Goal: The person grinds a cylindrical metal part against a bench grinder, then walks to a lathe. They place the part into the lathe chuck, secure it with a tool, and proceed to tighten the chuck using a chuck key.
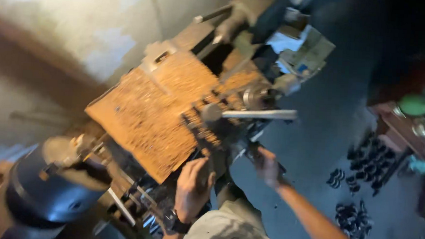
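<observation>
Dim workshop, chip-strewn metal lathe [149, 115], hands [193, 185].

A single view comes from a camera worn on the person's head, looking steeply down and tilted hard, so the floor runs diagonally. The lathe [174, 107] fills the middle of the picture and sits close below the lens. Nearer the camera than the lathe, at the bottom edge, the left hand [192, 184] and right hand [267, 167] enter, with the person's own torso below them. Right of the lathe lies dark floor; left of it, a pale wall. Everything is motion-blurred.
</observation>
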